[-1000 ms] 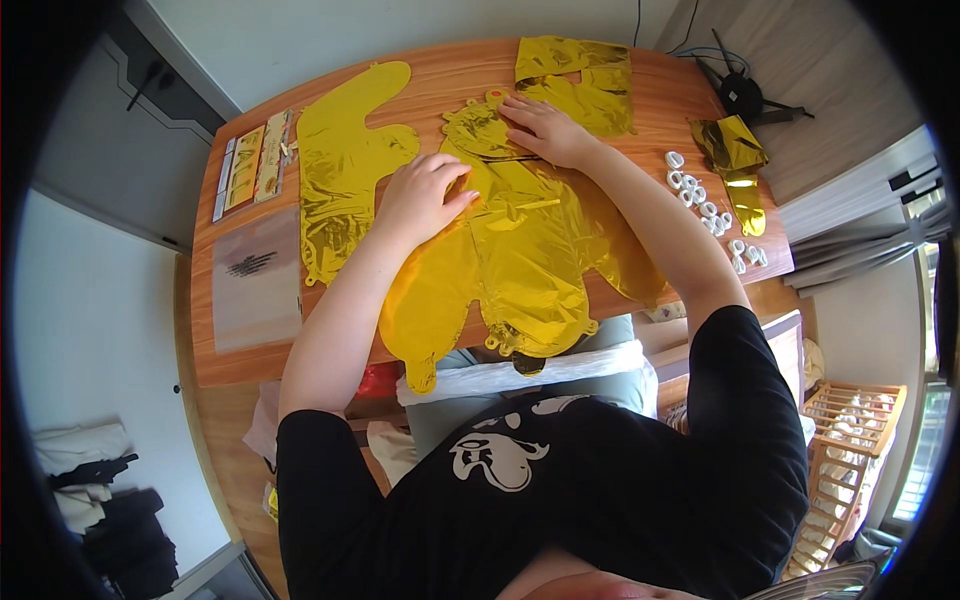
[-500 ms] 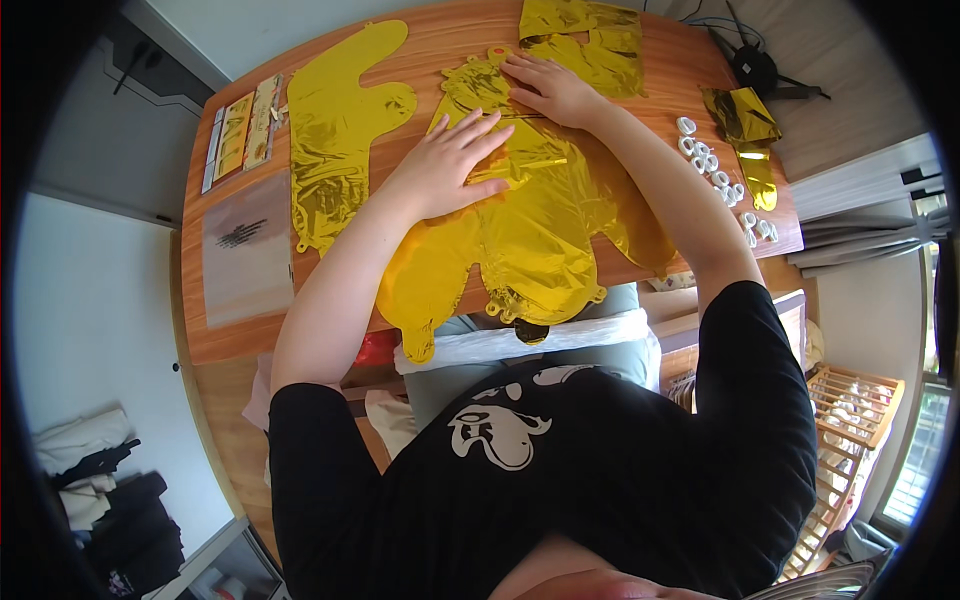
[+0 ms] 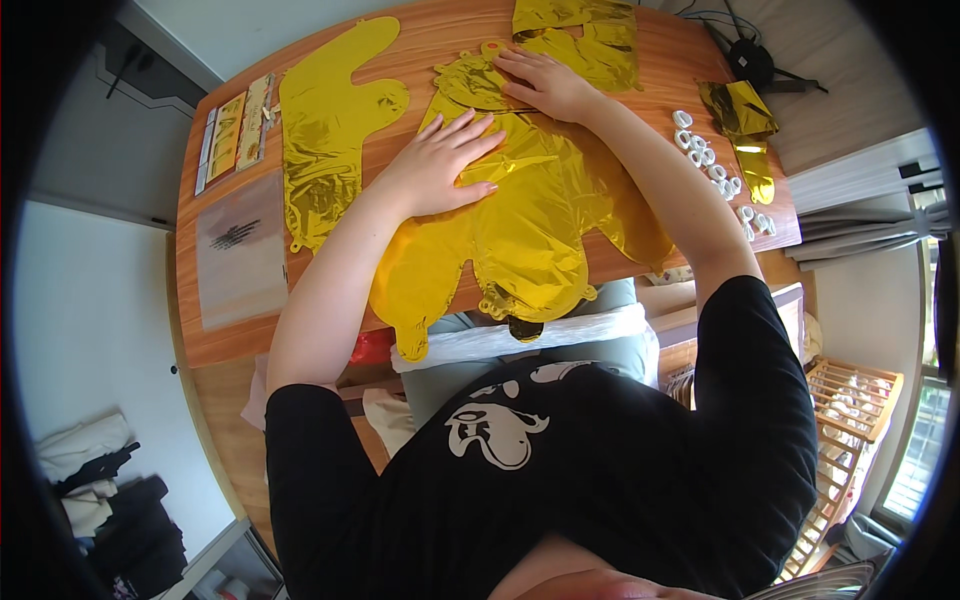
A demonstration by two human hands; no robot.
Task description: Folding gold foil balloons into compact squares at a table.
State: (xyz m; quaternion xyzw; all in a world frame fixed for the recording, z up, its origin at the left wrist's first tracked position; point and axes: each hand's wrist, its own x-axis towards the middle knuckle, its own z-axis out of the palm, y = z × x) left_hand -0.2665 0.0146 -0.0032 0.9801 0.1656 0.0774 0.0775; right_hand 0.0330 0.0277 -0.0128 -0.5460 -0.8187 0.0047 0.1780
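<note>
Several flat, uninflated gold foil balloons lie on the wooden table. The crumpled foil balloon in front of me overlaps others and hangs past the table's near edge. My left hand rests flat on its upper left part, fingers spread. Farther up, my right hand lies palm down on the folded top part, near a small tab with a red dot. Both hands are open and press on the foil; what is under the palms is hidden. Another foil balloon lies flat to the left of my left hand.
At the back lies a foil piece. White ribbon rolls cluster at the right, beside a folded foil piece and a black stand. A printed card package and clear plastic sleeve lie at left on the table.
Both hands stay on the foil in nearly the same places. The whole view has shifted slightly, and the foil's near end looks a little more smoothed.
</note>
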